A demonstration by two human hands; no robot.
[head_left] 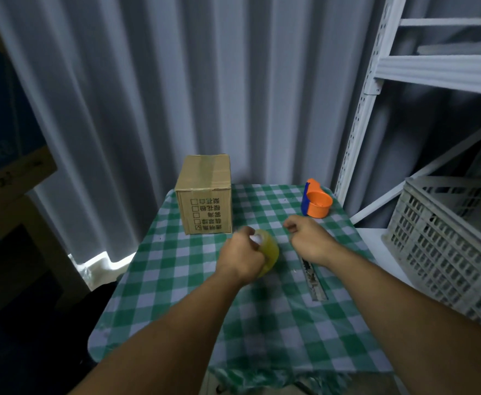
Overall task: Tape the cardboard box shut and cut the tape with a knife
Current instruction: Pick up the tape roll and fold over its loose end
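A small brown cardboard box (205,195) stands upright at the far left of the table, flaps down, printed checkboxes on its near side. My left hand (240,255) grips a yellowish roll of tape (269,252) just in front of the box. My right hand (307,238) is beside the roll, fingers pinched together; whether it holds the tape's end cannot be told. A grey utility knife (313,280) lies on the cloth under my right wrist, pointing toward me.
A green-and-white checked cloth (191,295) covers the small table. An orange and blue tape dispenser (316,202) sits at the far right corner. A grey plastic crate (450,246) and white metal shelving (356,138) stand right. Curtains hang behind.
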